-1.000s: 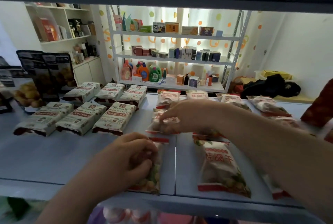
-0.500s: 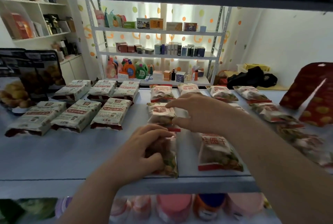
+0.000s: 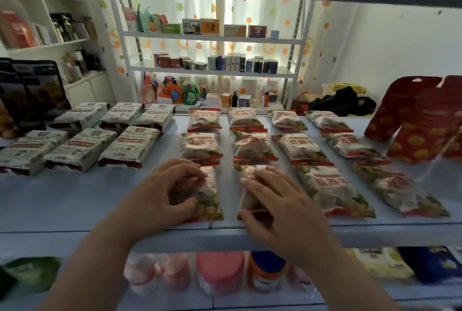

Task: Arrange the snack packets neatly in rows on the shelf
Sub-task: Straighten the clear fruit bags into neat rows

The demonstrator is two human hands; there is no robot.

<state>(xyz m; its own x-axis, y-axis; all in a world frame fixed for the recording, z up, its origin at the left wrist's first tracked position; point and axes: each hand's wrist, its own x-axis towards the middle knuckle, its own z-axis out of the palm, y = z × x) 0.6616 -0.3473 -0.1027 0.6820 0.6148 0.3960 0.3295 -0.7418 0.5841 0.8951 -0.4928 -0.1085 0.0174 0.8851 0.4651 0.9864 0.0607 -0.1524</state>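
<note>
The left hand (image 3: pixel 160 193) grips the left longan packet (image 3: pixel 210 200) at the shelf's (image 3: pixel 75 200) front edge. Its fingers (image 3: pixel 192 168) are curled over the packet's far end and the thumb is hooked on the near part. The right hand (image 3: pixel 280 205) rests on the neighbouring longan packet (image 3: pixel 246 198), which lies under fingers that are nearly straight and spread, with the thumb at its near corner. Beyond both sets of fingertips, more longan packets (image 3: pixel 252 147) lie in rows. Right of the right fingers lies another front packet (image 3: pixel 330 190); left of the left fingers sit white wrapped packs (image 3: pixel 130 145).
</note>
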